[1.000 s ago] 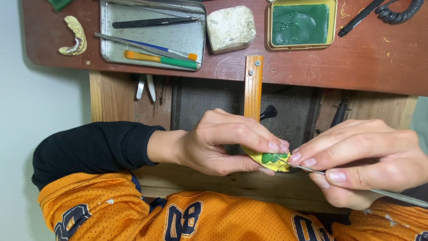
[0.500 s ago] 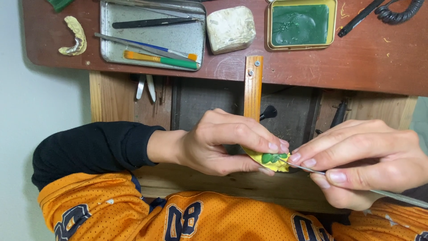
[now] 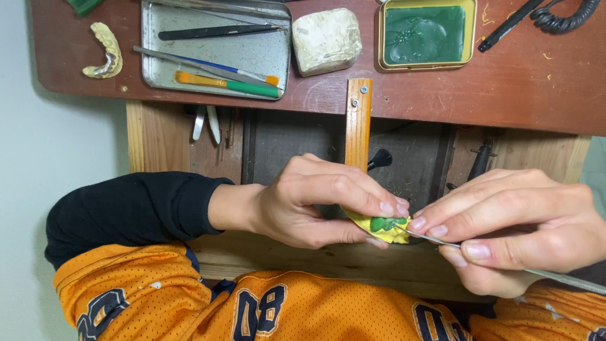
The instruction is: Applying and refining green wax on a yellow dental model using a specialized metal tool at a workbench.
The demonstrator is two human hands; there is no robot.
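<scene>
Left hand: the left hand [image 3: 303,202] is closed in a pinch on a small yellow piece [image 3: 379,227], fingertips on top and thumb underneath, its black sleeve [image 3: 132,211] reaching in from the left.
Right hand: the right hand [image 3: 524,230] is closed around a thin metal tool [image 3: 555,278], held like a pen between thumb and fingers; the handle runs out past the hand to the lower right.
Yellow piece: it sits between the two hands, just above the front edge of the wooden bench [image 3: 353,262] and below the upright wooden strip [image 3: 358,123]. A green patch [image 3: 380,223] lies on its upper face.
Tool tip: the fine end of the metal tool touches the yellow piece at the green patch.
Shelf: a reddish-brown shelf [image 3: 442,95] crosses the top of the view, well apart from the hands.
Tray: a metal tray [image 3: 252,53] on the shelf holds black tweezers [image 3: 218,31], a slim blue-handled tool [image 3: 208,65] and an orange and green tool [image 3: 227,84].
Other things on the shelf: a pale curved dental cast [image 3: 106,52] lies left of the tray, a whitish block [image 3: 326,40] just right of it, then a yellow-rimmed tin of green wax [image 3: 424,35], a black pen-like tool [image 3: 508,25] and a coiled black cord [image 3: 562,16] at the far right.
Clothing: an orange mesh jersey [image 3: 189,303] with dark lettering fills the bottom of the view.
</scene>
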